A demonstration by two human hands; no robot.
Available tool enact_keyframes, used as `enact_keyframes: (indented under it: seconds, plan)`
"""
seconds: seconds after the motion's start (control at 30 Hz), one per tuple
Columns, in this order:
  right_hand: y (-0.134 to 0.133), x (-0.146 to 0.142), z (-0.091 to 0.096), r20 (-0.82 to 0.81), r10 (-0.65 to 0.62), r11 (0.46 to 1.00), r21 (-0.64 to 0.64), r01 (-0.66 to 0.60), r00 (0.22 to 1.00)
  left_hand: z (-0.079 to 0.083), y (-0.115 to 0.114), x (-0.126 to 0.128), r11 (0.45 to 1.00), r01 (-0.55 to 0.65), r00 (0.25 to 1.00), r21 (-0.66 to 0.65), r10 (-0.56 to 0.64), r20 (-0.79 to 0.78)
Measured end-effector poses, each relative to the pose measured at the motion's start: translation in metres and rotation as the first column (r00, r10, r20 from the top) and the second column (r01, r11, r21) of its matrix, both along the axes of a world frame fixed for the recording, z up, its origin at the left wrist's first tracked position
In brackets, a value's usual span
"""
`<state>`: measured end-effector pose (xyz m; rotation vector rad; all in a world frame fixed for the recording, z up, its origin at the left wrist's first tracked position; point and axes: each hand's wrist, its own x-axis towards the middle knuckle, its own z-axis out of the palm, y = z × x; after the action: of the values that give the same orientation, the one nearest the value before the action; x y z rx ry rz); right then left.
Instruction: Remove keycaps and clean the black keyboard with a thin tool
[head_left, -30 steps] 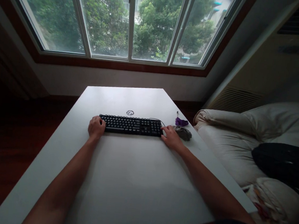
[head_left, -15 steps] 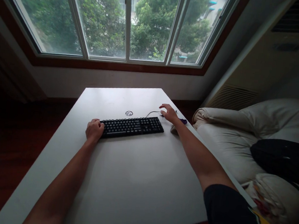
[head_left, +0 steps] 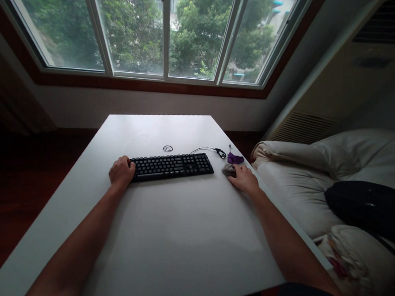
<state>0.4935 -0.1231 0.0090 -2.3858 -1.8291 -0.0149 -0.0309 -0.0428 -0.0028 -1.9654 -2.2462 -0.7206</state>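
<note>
My left hand (head_left: 121, 172) is closed on the left end of a black computer keyboard (head_left: 171, 167), thumb on top and fingers around the outer edge. The keyboard lies on a white table (head_left: 182, 235), slightly slanted. To the right of it, my right hand (head_left: 245, 179) has its fingers closed on a small greyish crumpled cloth (head_left: 229, 170) on the tabletop. Part of the cloth is hidden under the fingers. A thin cable (head_left: 202, 149) runs from behind the keyboard to a small black coil (head_left: 220, 153).
A purple cloth-like item (head_left: 234, 158) lies beyond my right hand, close to the table's right edge. Behind the keyboard is a small round object (head_left: 167, 149). A pale sofa (head_left: 285, 175) with a dark bag (head_left: 369, 206) stands on the right, and a window (head_left: 201, 32) is ahead.
My right hand has come back toward me from above the cable coil and taken hold of the grey cloth. The coil and purple item now show fully. My left hand keeps its grip.
</note>
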Motion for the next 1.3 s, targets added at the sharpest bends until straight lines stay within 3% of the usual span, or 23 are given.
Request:
enact_keyframes:
  seconds: [0.1, 0.23, 0.43, 0.5, 0.67, 0.77, 0.87, 0.97, 1.07, 1.3]
  plan:
    - [-0.001, 0.007, 0.002, -0.113, 0.049, 0.998, 0.041, -0.045, 0.992, 0.005, -0.004, 0.006, 1.0, 0.009, 0.999, -0.024, -0.009, -0.033]
    - [0.022, 0.011, 0.013, -0.36, 0.036, 0.986, 0.165, 0.025, 0.932, 0.006, -0.007, 0.009, 0.999, 0.034, 0.999, -0.031, -0.035, -0.033]
    - [0.064, -0.005, 0.036, -0.737, 0.147, 0.953, 0.284, 0.105, 0.66, 0.0, -0.005, 0.004, 0.998, 0.06, 0.998, -0.003, -0.06, -0.01]
    - [0.073, -0.014, 0.042, -0.756, 0.167, 0.94, 0.317, 0.13, 0.633, 0.0, -0.004, 0.003, 0.998, 0.065, 0.998, 0.002, -0.065, -0.007]
    - [0.088, -0.033, 0.044, -0.677, 0.132, 0.937, 0.323, 0.131, 0.724, -0.001, -0.001, 0.001, 0.998, 0.07, 0.997, 0.005, -0.07, 0.013]
    - [0.091, -0.034, 0.035, -0.632, 0.124, 0.949, 0.3, 0.094, 0.765, -0.005, 0.003, -0.004, 0.997, 0.08, 0.995, 0.001, -0.08, 0.052]
    - [0.086, -0.029, 0.022, -0.482, 0.113, 0.961, 0.275, 0.028, 0.869, -0.009, 0.01, -0.012, 0.996, 0.094, 0.991, 0.003, -0.094, 0.093]
    - [0.07, -0.019, 0.009, -0.246, 0.052, 0.977, 0.213, 0.001, 0.968, -0.012, 0.018, -0.019, 0.995, 0.103, 0.987, 0.007, -0.103, 0.123]
    - [0.044, -0.01, -0.001, -0.085, -0.02, 0.99, 0.14, 0.032, 0.996, -0.014, 0.024, -0.023, 0.994, 0.111, 0.986, -0.022, -0.108, 0.129]
    - [0.001, -0.01, -0.018, 0.011, -0.072, 0.997, -0.01, 0.072, 0.997, -0.012, 0.027, -0.018, 0.989, 0.116, 0.993, -0.097, -0.114, 0.023]
